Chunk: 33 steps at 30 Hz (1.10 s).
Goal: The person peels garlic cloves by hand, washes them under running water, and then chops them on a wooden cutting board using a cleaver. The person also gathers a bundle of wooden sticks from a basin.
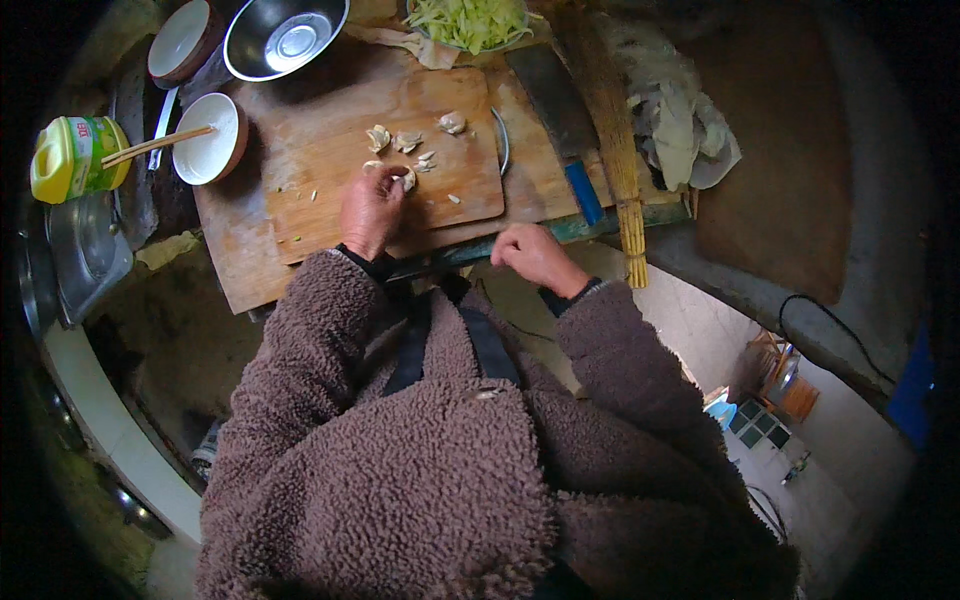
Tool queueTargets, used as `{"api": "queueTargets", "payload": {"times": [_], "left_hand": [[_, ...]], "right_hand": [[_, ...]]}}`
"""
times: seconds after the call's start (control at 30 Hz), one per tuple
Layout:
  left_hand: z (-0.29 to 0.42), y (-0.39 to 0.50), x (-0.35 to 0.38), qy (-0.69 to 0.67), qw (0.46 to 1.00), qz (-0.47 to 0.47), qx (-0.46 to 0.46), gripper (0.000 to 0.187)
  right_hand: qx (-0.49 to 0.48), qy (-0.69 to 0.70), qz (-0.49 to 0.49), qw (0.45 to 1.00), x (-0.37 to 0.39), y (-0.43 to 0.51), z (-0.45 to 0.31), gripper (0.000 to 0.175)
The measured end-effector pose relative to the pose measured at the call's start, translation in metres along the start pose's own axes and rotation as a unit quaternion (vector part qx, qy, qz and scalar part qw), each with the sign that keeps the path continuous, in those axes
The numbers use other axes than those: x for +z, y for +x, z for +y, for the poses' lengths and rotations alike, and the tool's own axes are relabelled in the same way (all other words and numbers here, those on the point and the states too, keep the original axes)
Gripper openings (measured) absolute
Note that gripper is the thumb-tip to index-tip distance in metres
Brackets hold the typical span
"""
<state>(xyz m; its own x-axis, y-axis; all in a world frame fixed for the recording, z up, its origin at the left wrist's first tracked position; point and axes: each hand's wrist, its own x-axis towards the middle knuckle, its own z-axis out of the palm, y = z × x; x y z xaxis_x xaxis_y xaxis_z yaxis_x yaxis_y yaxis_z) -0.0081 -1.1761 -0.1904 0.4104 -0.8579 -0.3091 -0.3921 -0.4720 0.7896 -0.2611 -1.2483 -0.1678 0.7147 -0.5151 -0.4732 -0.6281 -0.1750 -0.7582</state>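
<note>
My left hand (373,208) is over the wooden cutting board (450,199), its thumb and fingertips closed around a piece of garlic (409,180). Just beyond the fingers lie broken garlic bulbs (379,138), with another cluster (408,142) beside them and loose cloves (425,161). A further garlic bulb (452,123) sits toward the board's right side. Near the board's front right edge, my right hand (536,255) hangs with curled fingers, and nothing shows in it. A small pale clove (454,199) rests on the board between the two hands.
A cleaver (551,94) with a blue handle (583,193) lies right of the board, beside a straw whisk broom (626,172). Left stand a white bowl (206,150) with chopsticks (154,146) and a yellow tub (79,159). Behind are a steel basin (289,41) and shredded greens (469,22).
</note>
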Motion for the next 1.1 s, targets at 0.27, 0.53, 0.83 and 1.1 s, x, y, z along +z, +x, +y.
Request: {"api": "queueTargets", "payload": {"times": [0.27, 0.53, 0.83, 1.1], "left_hand": [[-0.023, -0.019, 0.002, -0.018, 0.999, 0.001, 0.038, 0.02], [-0.021, -0.014, -0.015, -0.215, 0.969, -0.057, -0.107, 0.016], [0.001, -0.005, -0.002, -0.32, 0.934, -0.069, -0.143, 0.021], [0.01, 0.008, 0.006, -0.361, 0.923, -0.07, -0.115, 0.017]], "right_hand": [[-0.048, -0.085, 0.216, 0.971, 0.022, 0.083, -0.043, 0.011], [-0.014, -0.201, 0.248, 0.948, 0.048, 0.118, -0.046, 0.015], [0.019, 0.046, 0.223, 0.974, 0.04, 0.108, -0.041, 0.007], [0.035, 0.193, 0.145, 0.97, 0.035, 0.098, -0.037, 0.005]]}}
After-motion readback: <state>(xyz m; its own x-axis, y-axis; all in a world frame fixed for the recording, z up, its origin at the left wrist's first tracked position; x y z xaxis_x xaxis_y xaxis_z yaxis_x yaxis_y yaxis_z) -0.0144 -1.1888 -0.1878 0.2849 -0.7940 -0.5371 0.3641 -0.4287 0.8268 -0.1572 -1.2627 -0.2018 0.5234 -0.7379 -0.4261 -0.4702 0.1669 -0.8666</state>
